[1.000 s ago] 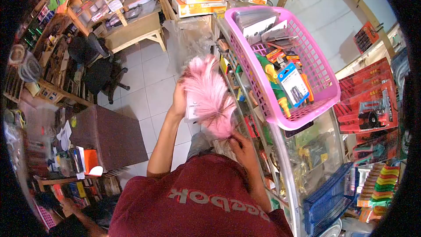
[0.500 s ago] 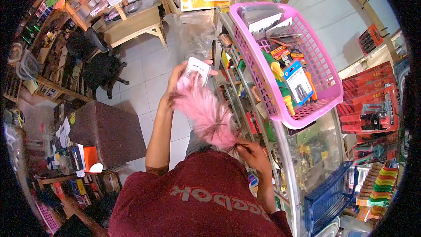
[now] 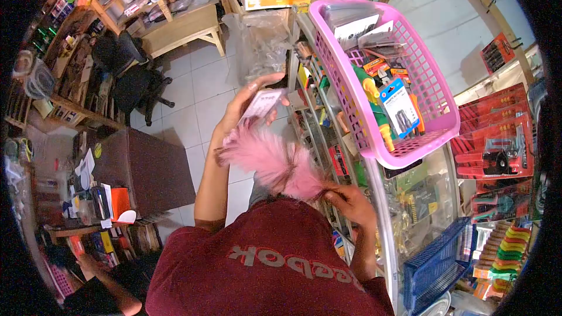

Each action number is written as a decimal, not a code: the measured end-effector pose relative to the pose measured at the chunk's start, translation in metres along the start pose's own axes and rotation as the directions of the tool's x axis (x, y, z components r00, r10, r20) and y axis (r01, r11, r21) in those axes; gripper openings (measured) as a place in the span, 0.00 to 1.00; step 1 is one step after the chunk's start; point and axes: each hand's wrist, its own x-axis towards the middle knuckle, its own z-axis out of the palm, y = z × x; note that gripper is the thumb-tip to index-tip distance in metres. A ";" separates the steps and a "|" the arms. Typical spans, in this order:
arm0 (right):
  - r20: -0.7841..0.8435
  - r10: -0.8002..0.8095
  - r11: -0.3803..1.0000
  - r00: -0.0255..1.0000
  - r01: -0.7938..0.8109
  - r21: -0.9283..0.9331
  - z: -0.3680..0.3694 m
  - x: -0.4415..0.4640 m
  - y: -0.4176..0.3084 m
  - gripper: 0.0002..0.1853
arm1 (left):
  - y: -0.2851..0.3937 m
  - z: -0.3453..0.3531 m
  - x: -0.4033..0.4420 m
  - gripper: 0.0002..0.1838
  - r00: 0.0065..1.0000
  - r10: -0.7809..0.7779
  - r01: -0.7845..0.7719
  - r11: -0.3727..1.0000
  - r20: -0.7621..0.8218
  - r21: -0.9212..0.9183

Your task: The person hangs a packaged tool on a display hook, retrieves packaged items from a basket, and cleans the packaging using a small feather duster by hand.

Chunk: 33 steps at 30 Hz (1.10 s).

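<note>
My left hand [image 3: 249, 100] is closed around a white printed card or packet [image 3: 263, 105], now tilted and slightly blurred. From just below it, a pink fluffy duster-like piece [image 3: 275, 161] with dark streaks stretches down to the right. Its lower end is pinched between the fingers of my right hand [image 3: 351, 202], close to my dark red shirt [image 3: 252, 257]. Whether the fluffy piece is joined to the card I cannot tell. To the right of my hands, a pink plastic basket [image 3: 374, 146] holds carded goods, a green and yellow nozzle-like item [image 3: 374, 99] and a blue-and-white packet [image 3: 400, 108].
A glass display counter [image 3: 386, 222] runs along my right side, under the basket. Red carded tools [image 3: 497, 146] hang beyond it, above a blue tray [image 3: 439, 269]. Behind stand orange-and-white boxes [image 3: 275, 0], a black chair [image 3: 140, 88] and a brown cabinet [image 3: 155, 169]. Another person's arm [image 3: 111, 287] shows at lower left.
My left hand has turned the white card so it leans and shows less of its face. The fluffy piece has shifted and bunched, and my right hand has moved slightly right.
</note>
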 end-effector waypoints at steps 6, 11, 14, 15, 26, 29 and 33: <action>0.053 0.070 0.996 0.996 -0.068 -0.051 -0.011 -0.004 -0.004 0.15 | -0.010 0.006 -0.010 0.47 0.995 0.096 -0.090 0.941 0.004 -0.326; 0.024 0.048 0.998 0.999 -0.047 -0.047 -0.018 -0.008 0.001 0.17 | -0.010 0.002 -0.012 0.49 0.995 0.094 -0.086 0.976 0.030 -0.200; -0.009 0.054 0.996 0.999 -0.054 -0.064 -0.023 -0.012 0.005 0.18 | -0.012 0.005 -0.008 0.48 0.997 0.077 -0.074 0.980 0.008 -0.187; -0.014 0.065 0.995 0.998 -0.066 -0.080 -0.024 -0.014 0.005 0.18 | -0.012 0.009 -0.007 0.47 0.996 0.084 -0.088 0.977 -0.024 -0.194; -0.151 0.097 0.990 0.984 -0.111 -0.088 -0.019 -0.021 0.004 0.17 | -0.011 0.016 -0.005 0.37 0.983 0.092 -0.111 0.987 -0.162 -0.113; -0.182 0.072 0.994 0.981 -0.086 -0.074 -0.019 -0.021 0.001 0.17 | -0.015 0.014 -0.006 0.34 0.983 0.023 -0.044 0.993 -0.183 -0.112; -0.202 0.008 0.998 0.979 -0.020 -0.058 -0.016 -0.020 -0.001 0.17 | -0.004 0.023 -0.010 0.30 0.991 -0.013 0.033 0.989 -0.136 0.144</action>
